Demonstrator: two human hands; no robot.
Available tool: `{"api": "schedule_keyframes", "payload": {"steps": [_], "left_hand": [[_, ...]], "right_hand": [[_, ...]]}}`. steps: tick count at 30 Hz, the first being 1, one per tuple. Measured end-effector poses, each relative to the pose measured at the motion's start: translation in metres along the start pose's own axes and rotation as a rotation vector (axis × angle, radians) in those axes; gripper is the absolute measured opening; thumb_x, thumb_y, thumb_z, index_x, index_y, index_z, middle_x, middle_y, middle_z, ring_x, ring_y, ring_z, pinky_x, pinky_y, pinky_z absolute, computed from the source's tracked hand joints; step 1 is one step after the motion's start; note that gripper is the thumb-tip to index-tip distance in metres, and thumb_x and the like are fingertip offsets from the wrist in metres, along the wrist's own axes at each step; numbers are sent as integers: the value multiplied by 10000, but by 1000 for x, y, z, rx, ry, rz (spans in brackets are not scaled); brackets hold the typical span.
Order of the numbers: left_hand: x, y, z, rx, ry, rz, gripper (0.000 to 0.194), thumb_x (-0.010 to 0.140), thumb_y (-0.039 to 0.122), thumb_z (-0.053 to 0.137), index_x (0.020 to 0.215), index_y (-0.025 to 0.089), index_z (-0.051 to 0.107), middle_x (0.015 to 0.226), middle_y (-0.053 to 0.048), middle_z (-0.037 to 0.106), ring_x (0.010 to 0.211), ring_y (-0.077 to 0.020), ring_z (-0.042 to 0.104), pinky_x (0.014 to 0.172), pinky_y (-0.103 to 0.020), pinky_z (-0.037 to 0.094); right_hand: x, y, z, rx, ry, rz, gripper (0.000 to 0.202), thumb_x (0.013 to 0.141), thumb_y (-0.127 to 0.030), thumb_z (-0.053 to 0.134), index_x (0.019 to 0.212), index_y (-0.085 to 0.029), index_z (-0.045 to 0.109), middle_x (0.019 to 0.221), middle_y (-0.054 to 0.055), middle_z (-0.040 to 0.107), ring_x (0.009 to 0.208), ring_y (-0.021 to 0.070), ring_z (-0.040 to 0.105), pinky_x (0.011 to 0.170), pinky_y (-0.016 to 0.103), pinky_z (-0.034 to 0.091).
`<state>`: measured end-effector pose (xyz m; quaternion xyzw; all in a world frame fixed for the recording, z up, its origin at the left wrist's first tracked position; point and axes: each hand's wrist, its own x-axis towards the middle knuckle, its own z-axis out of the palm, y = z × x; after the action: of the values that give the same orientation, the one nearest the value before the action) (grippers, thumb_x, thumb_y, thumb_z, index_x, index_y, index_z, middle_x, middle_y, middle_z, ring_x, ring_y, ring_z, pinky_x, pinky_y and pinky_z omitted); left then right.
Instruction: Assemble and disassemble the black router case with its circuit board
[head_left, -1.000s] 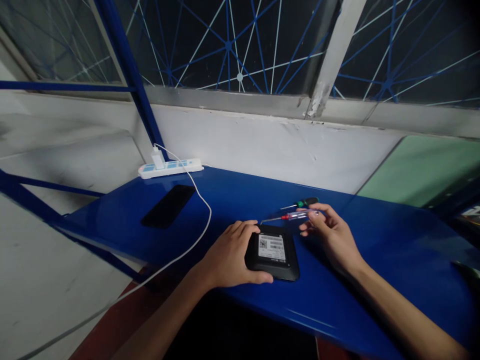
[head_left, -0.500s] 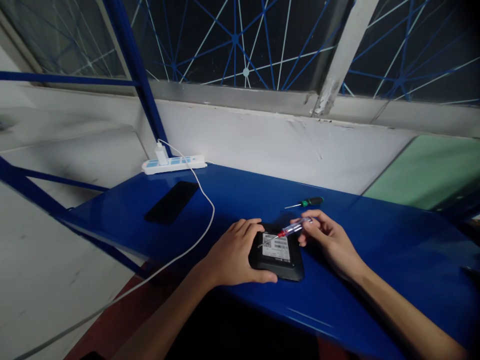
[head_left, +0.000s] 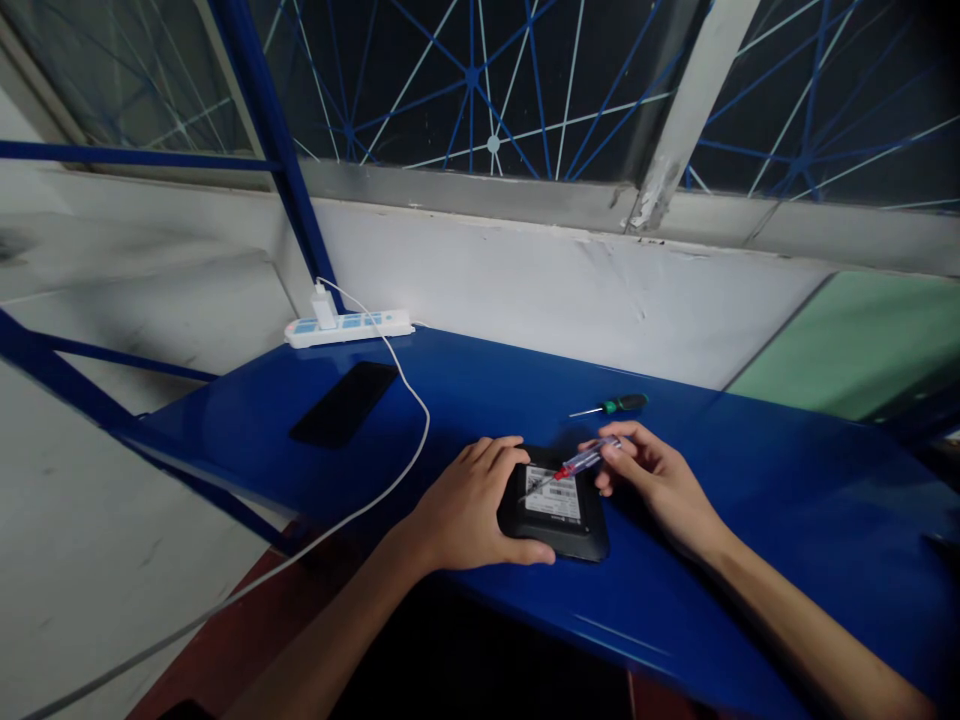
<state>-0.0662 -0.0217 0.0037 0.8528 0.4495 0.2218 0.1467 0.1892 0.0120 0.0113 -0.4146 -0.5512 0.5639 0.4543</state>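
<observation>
A flat black device (head_left: 592, 535) with rounded corners lies on the blue table, its white printed label (head_left: 553, 503) facing up. My left hand (head_left: 469, 510) grips its left side, fingers over the far edge and thumb along the near edge. In my right hand (head_left: 652, 475), between thumb and fingers, is a screwdriver (head_left: 589, 457) with a clear purplish handle and a red collar. Its thin shaft slants down to the left over the label, with the tip near the label's left edge. Whether the tip touches the device I cannot tell.
Beyond my right hand lies a green-and-black screwdriver (head_left: 624, 403). A black phone-like slab (head_left: 345, 405) rests to the left. Behind it, a white power strip (head_left: 349, 328) holds a charger (head_left: 324, 307), whose white cable (head_left: 420, 440) runs across the blue table (head_left: 480, 370).
The screwdriver's tip has shifted slightly toward me and to the right over the label. My left hand and the device have stayed in place.
</observation>
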Motion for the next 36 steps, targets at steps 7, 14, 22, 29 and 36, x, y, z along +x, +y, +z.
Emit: {"api": "schedule_keyframes", "payload": {"steps": [7,14,22,29,36], "left_hand": [[0,2,-3,-7,-17,-10,879,607,715,779,1264,199,505,1457,-176,489,1316,-395,474,1084,-576,402],[0,2,-3,-35,-13,-10,855,614,713,775,1265,225,512,1467,-159,485,1310,-401,479,1082,-594,395],[-1,4,-5,-12,-29,-19,881,612,704,791,1281,208,504,1479,-157,477,1317,-389,474,1084,-569,412],[0,2,-3,-29,-19,-14,882,618,706,780,1300,220,501,1490,-156,466,1323,-397,466,1079,-594,407],[-1,2,-4,-44,-13,-14,873,614,702,783,1295,231,506,1480,-150,474,1320,-400,469,1080,-600,405]], "right_hand": [[2,2,-3,-30,33,-14,393,806,-493,762,1044,-223,604,898,34,747,588,118,615,598,286,518],[6,2,-14,-84,158,-31,433,816,-532,736,1082,-216,607,630,-25,664,558,140,603,603,299,494],[10,5,-22,-79,140,-51,379,857,-518,696,1092,-227,631,650,-26,658,573,142,594,613,306,479],[10,-1,-20,-59,165,-23,403,819,-534,727,1059,-220,649,657,-14,667,554,143,580,592,312,472],[10,2,-19,-40,144,-14,406,823,-535,721,1070,-221,650,657,-13,665,553,146,570,590,320,468]]}}
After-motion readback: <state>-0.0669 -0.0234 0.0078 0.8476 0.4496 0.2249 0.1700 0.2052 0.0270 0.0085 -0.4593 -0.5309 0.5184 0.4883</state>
